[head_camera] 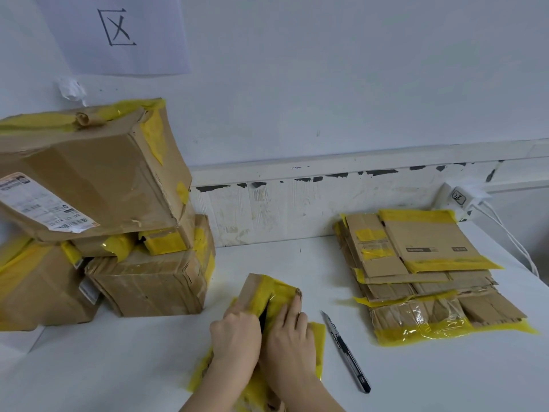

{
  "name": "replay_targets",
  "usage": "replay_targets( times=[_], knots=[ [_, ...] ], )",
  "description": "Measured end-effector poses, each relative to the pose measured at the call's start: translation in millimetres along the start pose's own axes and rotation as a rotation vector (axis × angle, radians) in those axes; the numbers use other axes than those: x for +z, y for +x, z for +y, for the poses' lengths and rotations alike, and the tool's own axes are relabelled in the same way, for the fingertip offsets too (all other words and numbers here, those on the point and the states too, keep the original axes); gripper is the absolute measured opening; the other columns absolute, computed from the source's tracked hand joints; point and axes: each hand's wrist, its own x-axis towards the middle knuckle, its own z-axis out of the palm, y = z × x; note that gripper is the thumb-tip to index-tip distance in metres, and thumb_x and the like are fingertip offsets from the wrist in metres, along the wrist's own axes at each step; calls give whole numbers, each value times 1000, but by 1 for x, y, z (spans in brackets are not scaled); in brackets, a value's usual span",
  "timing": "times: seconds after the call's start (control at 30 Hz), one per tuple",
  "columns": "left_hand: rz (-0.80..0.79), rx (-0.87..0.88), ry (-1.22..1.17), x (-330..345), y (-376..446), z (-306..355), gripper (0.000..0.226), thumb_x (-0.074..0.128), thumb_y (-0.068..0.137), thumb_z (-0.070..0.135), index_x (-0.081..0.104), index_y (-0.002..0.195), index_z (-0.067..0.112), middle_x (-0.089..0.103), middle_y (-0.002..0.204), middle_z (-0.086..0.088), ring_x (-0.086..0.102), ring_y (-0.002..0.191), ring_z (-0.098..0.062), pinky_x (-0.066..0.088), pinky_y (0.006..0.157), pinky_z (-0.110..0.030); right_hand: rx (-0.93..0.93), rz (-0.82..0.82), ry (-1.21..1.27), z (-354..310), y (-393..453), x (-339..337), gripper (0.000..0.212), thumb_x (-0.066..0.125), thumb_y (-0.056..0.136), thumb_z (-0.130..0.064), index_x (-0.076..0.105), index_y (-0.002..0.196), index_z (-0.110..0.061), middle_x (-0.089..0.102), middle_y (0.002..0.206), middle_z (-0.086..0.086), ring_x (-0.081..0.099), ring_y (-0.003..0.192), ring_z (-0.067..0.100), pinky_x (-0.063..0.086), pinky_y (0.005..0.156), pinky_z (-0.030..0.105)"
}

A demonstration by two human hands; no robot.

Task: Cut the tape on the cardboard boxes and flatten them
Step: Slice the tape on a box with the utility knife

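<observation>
Both hands work the same small cardboard box (269,295) at the near edge of the white worktop (124,361): the left hand (236,333) curls its grip around the box's left flap, while the right hand (289,331) lies flatter on the yellow-taped right side, fingers fairly straight and pressing down. A dark slit shows between the hands where the yellow tape (274,292) along the seam looks already cut, so the hold appears meant to spread the flaps apart and push the box flat against the worktop. Just to the right of the right hand lies the utility knife (346,350), apart from the box, blade end pointing away from the person, set down within easy reach for the next seam and out of the way of the pressing hands. Farther right, a stack of flattened boxes (427,272) rests near the wall, probably where this one will go. To the left, well apart from that stack, stands a pile of taped boxes (101,215) not yet opened, crowding that side. A charger with white cables (463,197) sits behind the flattened stack, and a paper sheet with a handwritten mark (118,28) hangs on the wall.
</observation>
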Motion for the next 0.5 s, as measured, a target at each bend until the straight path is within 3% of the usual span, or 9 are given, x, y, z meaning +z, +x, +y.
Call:
replay_targets(
  times=[0.1, 0.13, 0.2, 0.23, 0.27, 0.33, 0.4, 0.47, 0.5],
  knots=[
    [-20, -7, -82, -4, -2, -6, 32, 28, 98, 8, 45, 125, 5, 58, 121, -7, 59, 109, -20, 46, 81, -26, 22, -50, -96, -10, 5, 3, 82, 73, 71, -41, 45, 134, 5, 25, 142, 35, 48, 116, 54, 50, 85, 50],
    [-46, -11, -143, -6, -2, -8, 31, 28, 98, 8, 46, 123, 5, 59, 119, -6, 59, 108, -20, 46, 80, -26, 64, -67, -95, -15, 6, 1, 80, 73, 73, -39, 44, 136, 0, 23, 142, 34, 44, 119, 56, 48, 87, 54],
    [-81, -10, -335, -10, -1, -15, 23, 30, 96, 7, 49, 109, 7, 60, 106, -5, 60, 100, -22, 43, 74, -28, 132, -42, -65, -18, 10, 0, 74, 84, 59, -31, 60, 123, -4, 44, 131, 35, 51, 111, 55, 53, 76, 55],
    [-81, 1, -449, -10, -1, -22, 16, 31, 96, 8, 47, 98, 10, 58, 93, -4, 59, 92, -23, 40, 70, -29, 136, -81, -82, -17, 11, 2, 73, 78, 69, -31, 51, 132, -6, 35, 137, 36, 42, 119, 57, 49, 83, 57],
    [-85, 10, -570, -10, -2, -29, 15, 31, 96, 10, 41, 85, 13, 50, 80, -2, 56, 79, -20, 36, 64, -29, 135, -140, -92, -18, 13, 8, 71, 61, 86, -30, 29, 145, -8, 15, 146, 36, 24, 130, 59, 39, 96, 60],
    [-117, 25, -761, -8, -2, -45, 25, 33, 96, 14, 32, 72, 17, 35, 67, 2, 39, 57, -12, 27, 52, -27, 111, -143, -92, -15, 19, 19, 62, 32, 100, -23, -5, 149, -13, -10, 148, 35, -3, 134, 58, 20, 106, 63],
    [-205, 41, -942, -5, -2, -61, 24, 37, 95, 13, 37, 72, 18, 33, 65, 2, 31, 52, -11, 22, 49, -24, 87, -115, -102, -16, 18, 19, 66, 42, 98, -25, 5, 150, -13, 1, 148, 38, 5, 134, 60, 25, 103, 64],
    [-289, 55, -1068, -7, -3, -74, 17, 41, 93, 9, 52, 85, 19, 41, 72, -2, 40, 60, -14, 29, 56, -24, 130, -156, -53, -18, 14, 1, 82, 79, 70, -29, 41, 140, -7, 31, 138, 42, 34, 124, 60, 43, 90, 63],
    [-306, 58, -1098, -7, -2, -79, 22, 41, 93, 8, 55, 93, 25, 46, 77, -2, 44, 66, -15, 33, 61, -25, 120, -161, -17, -18, 16, -4, 90, 83, 65, -28, 40, 140, -2, 31, 138, 43, 34, 124, 60, 43, 91, 62]
  ],
)
